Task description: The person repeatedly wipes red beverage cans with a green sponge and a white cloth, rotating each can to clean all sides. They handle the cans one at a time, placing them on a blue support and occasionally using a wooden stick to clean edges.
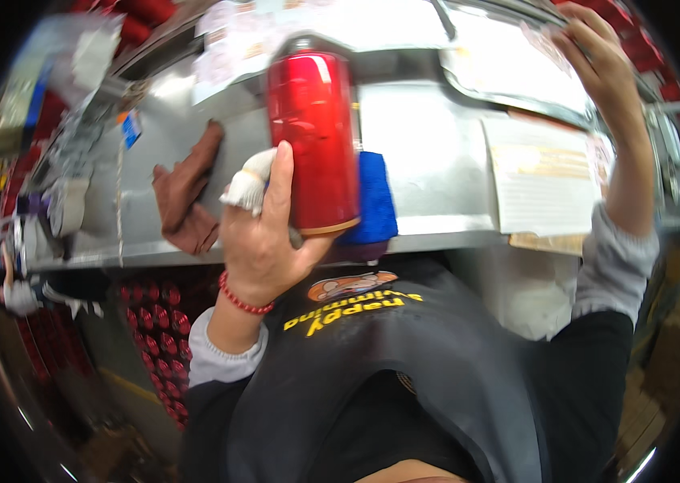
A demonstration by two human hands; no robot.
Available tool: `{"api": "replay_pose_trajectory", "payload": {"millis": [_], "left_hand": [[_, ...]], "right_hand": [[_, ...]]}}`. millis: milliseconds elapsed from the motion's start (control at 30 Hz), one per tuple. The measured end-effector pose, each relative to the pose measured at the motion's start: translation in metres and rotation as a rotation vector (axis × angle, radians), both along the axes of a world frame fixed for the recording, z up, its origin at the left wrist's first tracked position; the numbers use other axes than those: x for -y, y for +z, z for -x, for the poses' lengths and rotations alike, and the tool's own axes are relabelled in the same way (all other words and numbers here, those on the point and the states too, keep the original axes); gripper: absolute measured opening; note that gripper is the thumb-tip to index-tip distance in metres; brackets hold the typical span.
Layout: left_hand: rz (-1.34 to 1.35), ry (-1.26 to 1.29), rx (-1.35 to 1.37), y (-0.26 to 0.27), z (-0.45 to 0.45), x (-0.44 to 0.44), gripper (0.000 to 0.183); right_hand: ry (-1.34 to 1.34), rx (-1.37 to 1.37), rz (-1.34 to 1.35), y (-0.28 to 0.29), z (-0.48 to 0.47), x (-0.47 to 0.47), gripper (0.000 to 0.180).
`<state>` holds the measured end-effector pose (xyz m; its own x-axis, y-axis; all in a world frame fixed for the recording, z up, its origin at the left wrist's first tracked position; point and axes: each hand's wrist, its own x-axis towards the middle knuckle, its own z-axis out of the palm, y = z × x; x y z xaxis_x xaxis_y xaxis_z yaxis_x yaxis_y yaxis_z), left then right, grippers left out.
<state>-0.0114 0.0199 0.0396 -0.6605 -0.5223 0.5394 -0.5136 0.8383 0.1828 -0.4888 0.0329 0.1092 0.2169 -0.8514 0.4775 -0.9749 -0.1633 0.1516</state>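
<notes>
My left hand [261, 241] grips a glossy red metal bottle [319, 145] near its base, the thumb under the bottom rim. A white fabric cover wraps one finger of this hand. The bottle's narrow bare-metal neck points away from me, over the metal worktable. At the upper right, my right hand [599, 57] reaches to the far corner of a white tray [509, 57]. Its fingertips are bent together beside a thin, pale printed sheet [548, 48]. Blur hides whether they pinch it. A blue cloth [376, 199] lies partly behind the bottle.
A crumpled brown cloth [189, 193] lies left of my left hand. Printed sheets [231, 48] cover the table's far side. A stack of white paper or card [539, 175] sits at the right. Several red bottles [159, 338] stand below the table at left. A person [20, 296] is farther off.
</notes>
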Motion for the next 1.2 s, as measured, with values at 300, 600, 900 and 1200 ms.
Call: {"api": "replay_pose_trajectory", "payload": {"millis": [300, 600, 900, 1200], "left_hand": [[-0.034, 0.119, -0.038, -0.026, -0.023, 0.000, 0.090], [-0.095, 0.080, -0.161, -0.046, -0.027, 0.003, 0.095], [-0.234, 0.063, -0.174, -0.059, -0.032, 0.008, 0.098], [-0.504, -0.194, -0.439, -0.010, -0.032, 0.020, 0.063]], "right_hand": [[0.514, 0.115, -0.217, 0.091, -0.153, -0.018, 0.018], [0.605, 0.613, -0.268, 0.025, -0.230, 0.033, 0.017], [0.424, 0.587, -0.039, -0.055, -0.249, 0.074, 0.020], [0.433, 0.644, 0.062, -0.066, -0.253, 0.077, 0.022]]}}
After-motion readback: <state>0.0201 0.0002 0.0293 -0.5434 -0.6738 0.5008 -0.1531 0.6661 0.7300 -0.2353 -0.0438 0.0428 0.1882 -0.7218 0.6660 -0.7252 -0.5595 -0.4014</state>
